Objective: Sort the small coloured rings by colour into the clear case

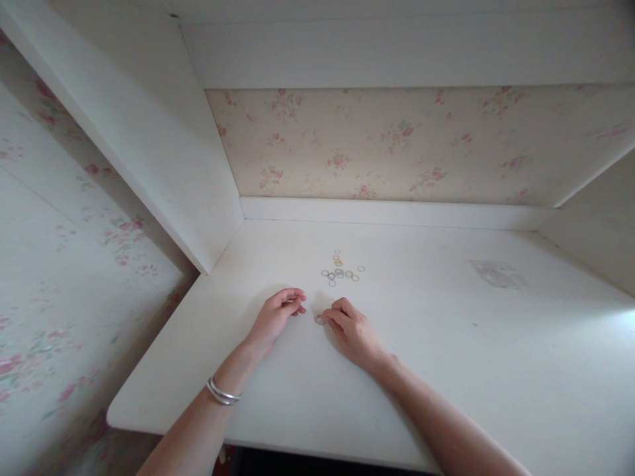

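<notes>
Hands rest on a white table point(446, 344): the right hand point(353, 334) pinches 1 small ring point(318, 319), the left hand point(278, 316) curls loosely, near scattered rings point(340, 270).

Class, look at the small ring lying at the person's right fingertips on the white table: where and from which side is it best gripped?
The ring lies flat on the table, so probably pinch its thin rim from above, thumb and forefinger on opposite edges; the right hand already sits beside it.
</notes>
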The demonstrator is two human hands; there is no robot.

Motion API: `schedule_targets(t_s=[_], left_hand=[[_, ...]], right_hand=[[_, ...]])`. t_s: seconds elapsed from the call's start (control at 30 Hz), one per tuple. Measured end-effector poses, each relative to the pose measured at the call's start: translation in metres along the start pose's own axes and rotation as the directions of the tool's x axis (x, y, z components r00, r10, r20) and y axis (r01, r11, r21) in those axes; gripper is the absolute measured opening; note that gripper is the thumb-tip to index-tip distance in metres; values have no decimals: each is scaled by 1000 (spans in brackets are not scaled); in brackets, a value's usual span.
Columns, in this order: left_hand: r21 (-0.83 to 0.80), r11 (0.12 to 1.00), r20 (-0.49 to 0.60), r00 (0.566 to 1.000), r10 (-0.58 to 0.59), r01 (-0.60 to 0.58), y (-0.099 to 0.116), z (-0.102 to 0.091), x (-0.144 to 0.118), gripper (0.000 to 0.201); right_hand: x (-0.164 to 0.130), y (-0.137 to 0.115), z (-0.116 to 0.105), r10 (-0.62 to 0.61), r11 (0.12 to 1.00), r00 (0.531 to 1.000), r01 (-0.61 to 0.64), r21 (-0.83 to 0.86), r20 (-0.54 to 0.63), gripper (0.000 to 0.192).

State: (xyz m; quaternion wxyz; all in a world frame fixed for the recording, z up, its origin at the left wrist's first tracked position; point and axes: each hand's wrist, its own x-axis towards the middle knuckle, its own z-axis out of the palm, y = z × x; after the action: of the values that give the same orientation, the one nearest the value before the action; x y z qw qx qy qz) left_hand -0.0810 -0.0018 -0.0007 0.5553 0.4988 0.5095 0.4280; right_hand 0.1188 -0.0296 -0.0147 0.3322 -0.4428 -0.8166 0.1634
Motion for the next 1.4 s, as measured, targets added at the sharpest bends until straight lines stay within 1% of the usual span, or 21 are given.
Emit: schedule_targets(t_s=[0.07,0.13,0.2,0.27,0.33,0.43,0.5,0.53,0.63,0.73,0.8,0.87,0.9,1.03,1.1,1.17,1.23,1.4], left_hand=[[34,999,-11,1000,11,-11,-1,0,0,28],[96,995,-25,1000,19,-16,0,0,0,29],[158,987,-29,999,20,-15,2,1,0,30],[190,982,-21,1000,17,-13,4,2,0,30],[201,980,-7,1000,14,-12,6,2,1,30],[226,974,18,1000,-9,4,8,5,7,31],[258,966,28,999,-26,18,10,11,12,32],[277,961,30,999,-26,17,11,15,16,33],[349,937,61,998,2,-23,15,33,28,33],[439,892,123,990,64,-112,18,54,42,30],[502,838,161,975,152,-214,18,67,53,25],[578,758,200,953,229,-304,17,77,62,21],[625,708,217,944,247,-329,17,81,66,21],[785,497,268,926,266,-370,18,95,75,22],[810,427,307,911,276,-402,21,102,78,23],[815,388,343,899,273,-430,24,110,81,23],[817,370,367,894,258,-442,27,116,86,24],[830,347,390,899,200,-437,25,126,95,20]], right_hand=[[-1,1,-5,54,998,995,-50,49,-87,24],[-2,3,-14,122,991,977,-109,84,-176,25],[-1,10,-24,198,978,947,-173,118,-252,25],[0,22,-32,284,957,907,-247,154,-310,26],[1,36,-38,380,923,859,-329,201,-344,28],[3,56,-42,517,850,783,-424,313,-345,32],[5,65,-44,568,815,748,-455,359,-343,34],[5,68,-44,575,811,740,-462,359,-348,34],[6,73,-47,554,831,740,-466,303,-381,32],[7,75,-50,544,839,744,-461,291,-388,30],[7,76,-51,554,831,742,-461,312,-379,29],[7,77,-52,566,821,737,-461,337,-370,29],[7,78,-53,573,815,734,-461,351,-366,29],[7,81,-55,622,770,715,-484,415,-320,29],[8,82,-56,640,751,708,-494,438,-298,29],[8,83,-56,642,746,708,-488,453,-294,29],[7,84,-56,635,749,712,-473,464,-300,28],[7,87,-54,608,768,732,-444,461,-307,29]])
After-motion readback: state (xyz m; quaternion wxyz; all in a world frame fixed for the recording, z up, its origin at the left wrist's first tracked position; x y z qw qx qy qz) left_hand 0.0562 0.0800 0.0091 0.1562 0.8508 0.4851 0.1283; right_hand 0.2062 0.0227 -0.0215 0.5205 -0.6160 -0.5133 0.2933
